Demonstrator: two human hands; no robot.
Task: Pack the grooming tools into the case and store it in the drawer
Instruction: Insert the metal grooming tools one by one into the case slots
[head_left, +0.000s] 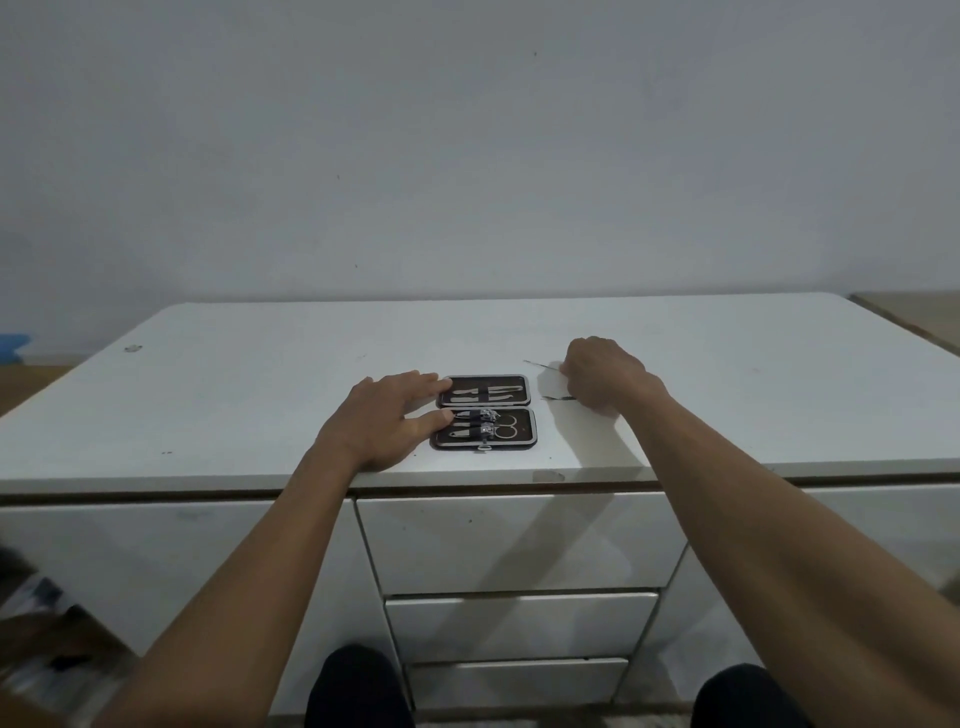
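A small black grooming case (530, 410) lies open flat on the white desk top (260, 395). Several metal tools sit strapped in both halves, with scissors (506, 425) in the near half. My left hand (387, 418) rests flat on the desk, its fingertips pressing the case's left edge. My right hand (602, 374) is to the right of the case, fingers curled over thin metal tools (543, 365) that lie on the desk. One thin tool pokes out to the left of the fingers, another (558, 398) lies nearer. The top drawer (519, 540) below the case is closed.
Two more closed drawers (519, 626) stack under the top one. A white wall stands behind the desk. A small object (133, 347) lies at the desk's far left. My knees (358, 686) show at the bottom edge. Blurred clutter sits at the lower left.
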